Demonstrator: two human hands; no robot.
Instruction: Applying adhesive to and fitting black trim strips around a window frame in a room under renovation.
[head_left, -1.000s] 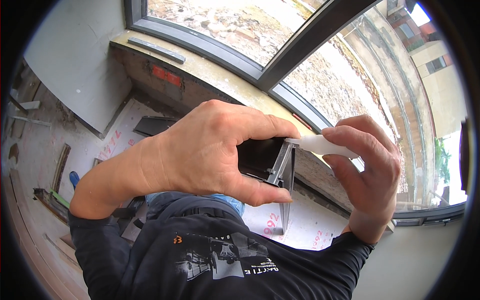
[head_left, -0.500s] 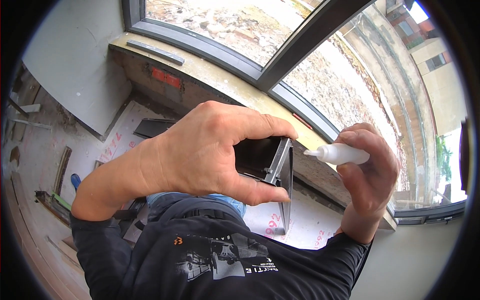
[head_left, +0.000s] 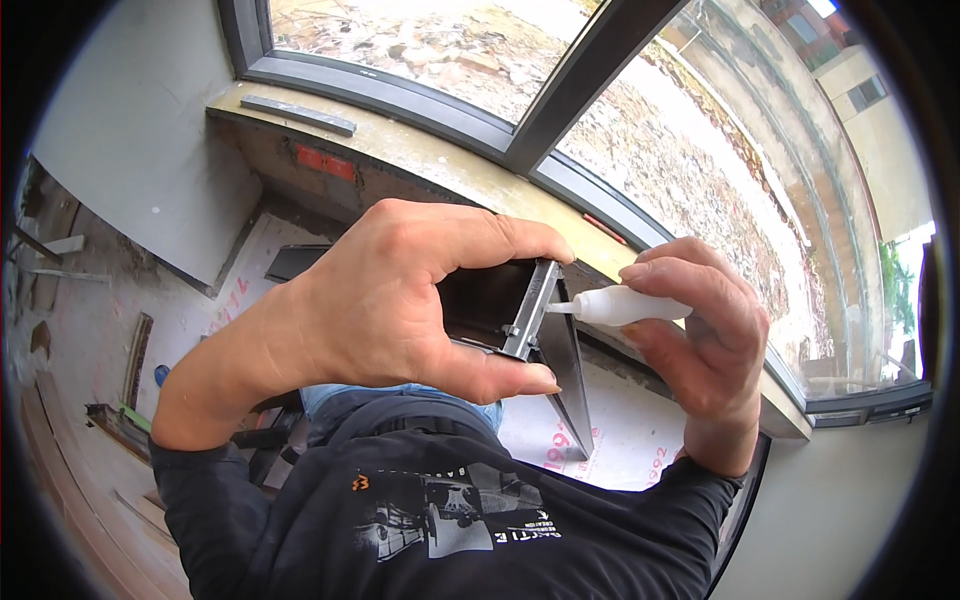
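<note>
Between the thumb and fingers of my left hand (head_left: 385,295), a dark metal profile (head_left: 532,312) is gripped by its end, its inside in shadow. A long dark strip, perhaps part of the same piece, tapers down from it toward the floor. My right hand (head_left: 715,335) pinches a small white squeeze bottle (head_left: 608,305), tilted sideways. Its thin nozzle points left and reaches the profile's edge, or sits just beside it; I cannot tell whether they touch. No liquid can be made out.
Ahead runs a yellowish window ledge (head_left: 400,150), with a grey metal bar (head_left: 298,115) and a thin red stick (head_left: 604,228) lying on it. Dark window frames (head_left: 545,95) stand beyond. Another black profile (head_left: 297,262) shows behind my left wrist. Wood strips (head_left: 75,470) lie on the floor at left.
My right hand has brought the bottle left, so its nozzle now meets or nearly meets the profile's edge. My left hand and the profile have shifted slightly left in the view.
</note>
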